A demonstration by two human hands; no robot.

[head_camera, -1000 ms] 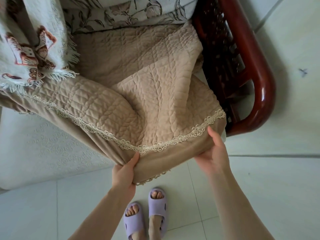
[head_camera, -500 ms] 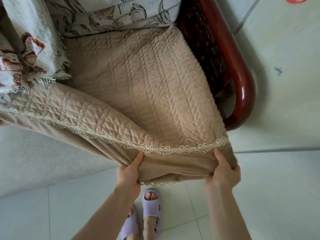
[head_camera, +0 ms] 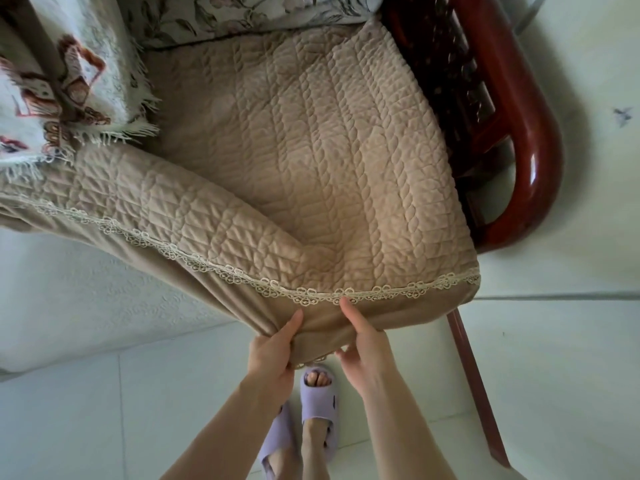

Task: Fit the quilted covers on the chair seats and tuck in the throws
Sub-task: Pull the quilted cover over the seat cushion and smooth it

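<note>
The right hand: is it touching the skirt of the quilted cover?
Touching. The head view shows the right hand pinching the plain skirt of the quilted cover below the lace trim.

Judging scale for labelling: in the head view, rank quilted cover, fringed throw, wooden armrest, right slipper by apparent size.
Quilted cover
Then wooden armrest and fringed throw, too alike, both cropped
Right slipper smallest

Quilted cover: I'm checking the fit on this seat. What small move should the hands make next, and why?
Probably draw the skirt of the quilted cover leftward and down under the seat's front edge. The left hand and right hand both grip that skirt below the lace trim; the right corner sits wrapped, but a raised fold bulges at the left.
</note>
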